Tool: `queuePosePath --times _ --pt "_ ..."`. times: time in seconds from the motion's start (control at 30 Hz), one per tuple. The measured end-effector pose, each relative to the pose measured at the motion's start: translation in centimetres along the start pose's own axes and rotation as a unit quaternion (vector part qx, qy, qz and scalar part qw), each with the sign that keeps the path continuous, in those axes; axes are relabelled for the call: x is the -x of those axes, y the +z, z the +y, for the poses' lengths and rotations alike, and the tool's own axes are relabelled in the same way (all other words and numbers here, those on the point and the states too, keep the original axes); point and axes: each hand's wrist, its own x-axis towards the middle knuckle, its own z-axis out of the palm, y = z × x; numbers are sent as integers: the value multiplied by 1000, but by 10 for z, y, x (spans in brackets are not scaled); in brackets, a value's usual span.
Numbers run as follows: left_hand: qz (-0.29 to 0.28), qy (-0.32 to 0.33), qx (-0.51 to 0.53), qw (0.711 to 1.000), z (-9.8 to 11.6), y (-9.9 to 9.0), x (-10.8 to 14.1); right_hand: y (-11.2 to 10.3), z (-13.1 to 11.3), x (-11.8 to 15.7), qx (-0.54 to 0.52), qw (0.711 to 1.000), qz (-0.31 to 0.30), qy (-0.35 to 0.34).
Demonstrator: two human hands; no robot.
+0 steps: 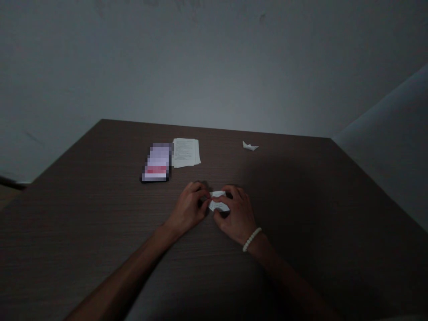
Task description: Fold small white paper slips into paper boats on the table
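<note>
A small folded piece of white paper [219, 204] lies on the dark brown table between my two hands. My left hand [191, 205] has its fingertips and thumb closed on the paper's left edge. From the right, my right hand [236, 211], with a beaded bracelet [251, 239] at the wrist, holds the paper, its index finger across the top and its thumb by the near edge. The finest folds are too small and dim to make out.
A phone [157, 162] with a lit, blurred screen lies at the left, beside a stack of printed sheets [185, 152]. Farther back at the right sits a small folded paper boat [250, 146]. Behind the table [117, 133] rises a pale wall.
</note>
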Motion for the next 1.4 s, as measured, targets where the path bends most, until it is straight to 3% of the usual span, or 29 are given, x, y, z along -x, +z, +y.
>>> queuePosePath --times 0.97,1.4 --pt "-30 18 -34 999 3 -5 7 -3 8 0 -5 1000 -19 -23" --pt "-39 -4 -73 997 5 -6 7 -3 8 0 4 1000 -18 -26"
